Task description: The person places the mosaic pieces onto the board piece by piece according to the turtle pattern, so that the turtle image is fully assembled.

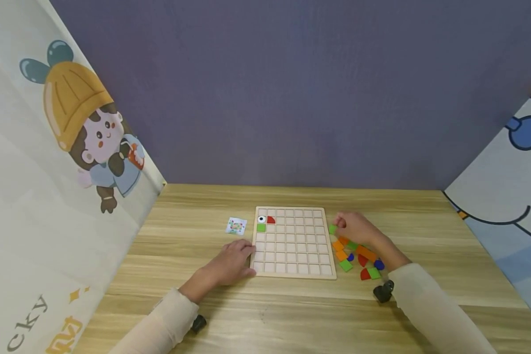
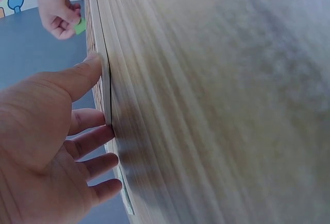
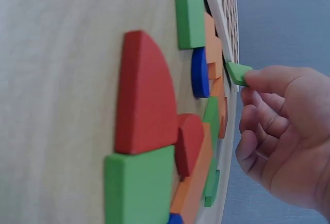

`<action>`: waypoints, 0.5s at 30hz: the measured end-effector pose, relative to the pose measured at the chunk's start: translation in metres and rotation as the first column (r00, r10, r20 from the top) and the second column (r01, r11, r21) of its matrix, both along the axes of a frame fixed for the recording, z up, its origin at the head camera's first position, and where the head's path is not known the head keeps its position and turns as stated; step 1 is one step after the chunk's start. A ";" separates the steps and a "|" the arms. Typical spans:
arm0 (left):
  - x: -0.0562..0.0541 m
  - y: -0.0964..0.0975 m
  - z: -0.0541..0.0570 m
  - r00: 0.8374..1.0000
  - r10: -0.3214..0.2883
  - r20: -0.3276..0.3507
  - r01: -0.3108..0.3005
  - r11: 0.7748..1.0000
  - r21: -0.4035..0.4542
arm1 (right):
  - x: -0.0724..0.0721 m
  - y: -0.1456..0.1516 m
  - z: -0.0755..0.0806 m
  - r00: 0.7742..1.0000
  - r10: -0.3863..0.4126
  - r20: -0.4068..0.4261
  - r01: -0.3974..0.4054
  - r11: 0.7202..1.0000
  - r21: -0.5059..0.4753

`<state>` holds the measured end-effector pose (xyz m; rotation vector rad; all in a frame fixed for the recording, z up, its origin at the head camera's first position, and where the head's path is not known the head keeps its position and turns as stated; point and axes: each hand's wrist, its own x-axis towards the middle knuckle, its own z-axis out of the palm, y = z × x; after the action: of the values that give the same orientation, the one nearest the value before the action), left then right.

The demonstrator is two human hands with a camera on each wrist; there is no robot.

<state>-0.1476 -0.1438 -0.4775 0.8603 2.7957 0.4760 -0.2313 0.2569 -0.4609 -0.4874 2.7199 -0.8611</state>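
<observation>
My right hand [image 1: 357, 228] pinches a green block [image 3: 238, 73] between thumb and fingertips, just off the right edge of the wooden grid board [image 1: 287, 273]. Against the board's left edge rests my left hand [image 1: 232, 262]; in the left wrist view its thumb and fingers, loosely extended, touch the rim. Set in the upper left cells of the board are an eye-patterned square tile [image 1: 261, 220], a red quarter-round block [image 1: 271, 220] and a green square block [image 1: 261, 227].
Loose blocks in several colours lie right of the board, including a red quarter-round [image 3: 147, 95], a green square [image 3: 142, 183] and a blue rounded piece [image 3: 200, 72]. A small printed pattern card [image 1: 236, 226] lies left of the board. A purple-grey partition [image 1: 301, 98] stands behind the table.
</observation>
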 end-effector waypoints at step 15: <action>0.000 -0.010 0.000 1.000 -0.004 -0.015 0.004 1.000 -0.003 | -0.009 -0.041 0.012 0.999 -0.016 -0.043 0.014 0.999 -0.050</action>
<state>-0.1472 -0.1538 -0.4778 0.8722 2.8075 0.4665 -0.2399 0.2163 -0.4486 -0.5025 2.7506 -0.9343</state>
